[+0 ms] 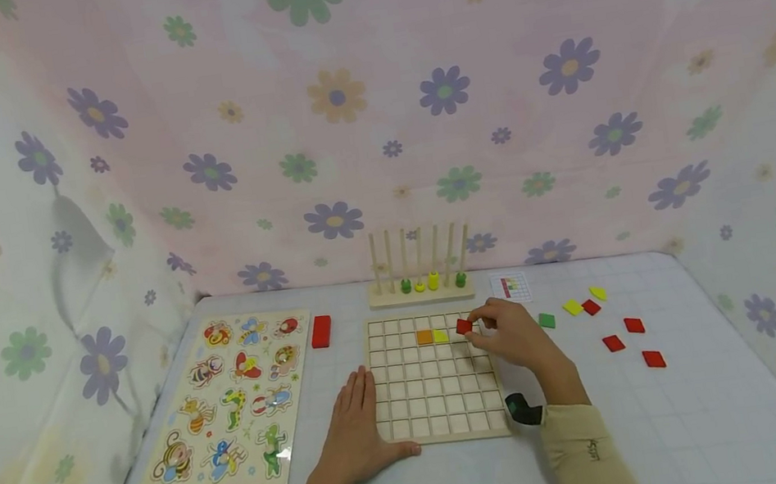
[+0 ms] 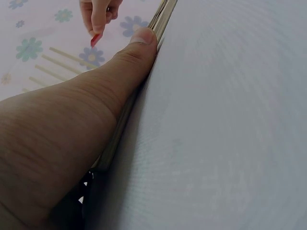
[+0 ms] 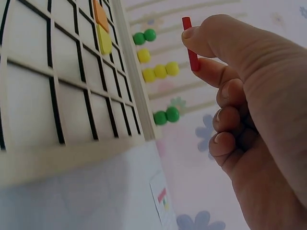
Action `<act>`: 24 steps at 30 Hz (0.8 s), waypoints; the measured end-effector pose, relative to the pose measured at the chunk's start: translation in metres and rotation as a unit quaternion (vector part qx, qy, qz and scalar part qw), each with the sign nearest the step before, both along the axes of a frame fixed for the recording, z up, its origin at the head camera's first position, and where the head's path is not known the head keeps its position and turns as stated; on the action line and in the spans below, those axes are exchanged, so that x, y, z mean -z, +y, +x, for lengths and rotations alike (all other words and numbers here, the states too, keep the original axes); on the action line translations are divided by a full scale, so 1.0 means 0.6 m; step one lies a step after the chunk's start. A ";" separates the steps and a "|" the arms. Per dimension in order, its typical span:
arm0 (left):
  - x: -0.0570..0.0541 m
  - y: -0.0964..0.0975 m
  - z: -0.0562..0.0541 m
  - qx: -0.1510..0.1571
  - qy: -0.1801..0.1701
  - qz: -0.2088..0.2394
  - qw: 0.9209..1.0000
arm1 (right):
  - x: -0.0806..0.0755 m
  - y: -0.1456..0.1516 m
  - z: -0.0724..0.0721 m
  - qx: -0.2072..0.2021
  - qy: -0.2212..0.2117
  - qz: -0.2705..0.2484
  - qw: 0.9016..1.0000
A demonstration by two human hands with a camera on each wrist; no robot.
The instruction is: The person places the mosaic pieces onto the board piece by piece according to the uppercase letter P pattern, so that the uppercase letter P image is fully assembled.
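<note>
My right hand (image 1: 520,332) pinches a red square tile (image 1: 464,326) between thumb and forefinger, over the upper right of a wooden grid board (image 1: 439,391). In the right wrist view the red tile (image 3: 190,44) is seen edge-on, held above the board's surface. An orange tile (image 1: 425,338) and a yellow tile (image 1: 440,336) sit side by side in the grid's second row. Spread flat, my left hand (image 1: 356,428) rests at the board's left edge, its thumb along the front edge. The left wrist view shows that thumb (image 2: 129,60) against the board's side.
Behind the board stands a wooden peg rack (image 1: 421,291) with green and yellow beads. A small pattern card (image 1: 510,288) lies beside it. Loose tiles, including a green tile (image 1: 546,321) and several red ones, lie right. An insect puzzle (image 1: 231,396) and red block (image 1: 322,331) are left.
</note>
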State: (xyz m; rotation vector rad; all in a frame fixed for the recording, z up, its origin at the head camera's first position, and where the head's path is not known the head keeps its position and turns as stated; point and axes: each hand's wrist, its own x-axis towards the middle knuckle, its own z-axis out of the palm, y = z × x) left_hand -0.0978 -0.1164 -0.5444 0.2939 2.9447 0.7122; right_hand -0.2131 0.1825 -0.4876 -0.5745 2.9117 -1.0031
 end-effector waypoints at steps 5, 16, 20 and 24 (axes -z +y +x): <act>-0.001 0.000 0.000 -0.001 -0.001 -0.001 1.000 | 0.002 -0.026 -0.007 -0.022 -0.016 -0.013 1.000; -0.001 0.000 -0.001 0.000 -0.001 -0.006 1.000 | 0.015 -0.077 -0.022 -0.069 -0.001 0.008 0.998; 0.000 0.000 -0.001 -0.001 0.002 -0.009 1.000 | 0.017 -0.094 -0.027 -0.085 0.010 0.022 0.996; 0.000 0.000 -0.001 0.001 0.000 -0.009 1.000 | 0.019 -0.105 -0.030 -0.094 0.004 0.031 0.995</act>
